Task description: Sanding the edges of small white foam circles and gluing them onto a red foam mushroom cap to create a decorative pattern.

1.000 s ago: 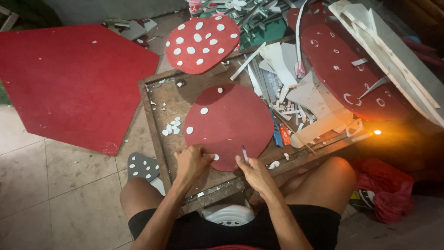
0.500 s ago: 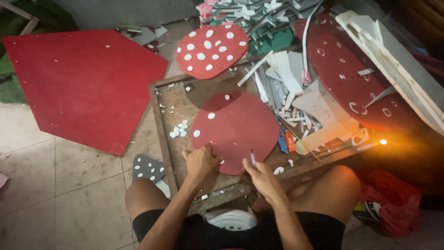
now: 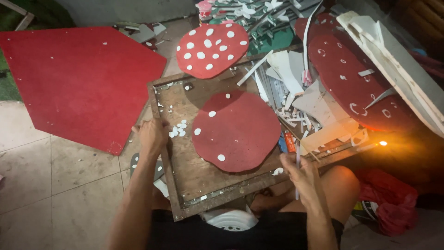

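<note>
between the two hands a brown framed wooden board [image 3: 194,171] is laid flat across the seated person's lap, and on it, up and right of the left hand [image 3: 151,135], a red mushroom-cap cutout [image 3: 238,130] with a few white dots is seen lying flat. the left hand is closed on the board's left edge, fingers curled over the frame. just right of that hand a small heap of loose white dots [image 3: 177,129] is scattered on the board, touching nothing else. the right hand [image 3: 300,173] is held at the board's lower right corner, closed around a thin white stick-like tool [image 3: 297,159]; what kind of tool cannot be told. a single white dot [image 3: 277,171] is seen on the frame just left of the right hand. beyond the board, well above both hands, a second red cutout densely covered with white dots [image 3: 212,48] is laid overlapping the far frame edge. to the far left of the left hand a large red pentagon sheet [image 3: 78,78] is spread on the tiled floor [image 3: 55,185]. above the right hand a pile of white foam scraps [image 3: 296,92] and a dark red panel with white ring marks [image 3: 356,88] are seen. a small bright flame or lamp [image 3: 383,143] is lit up and right of the right hand.
</note>
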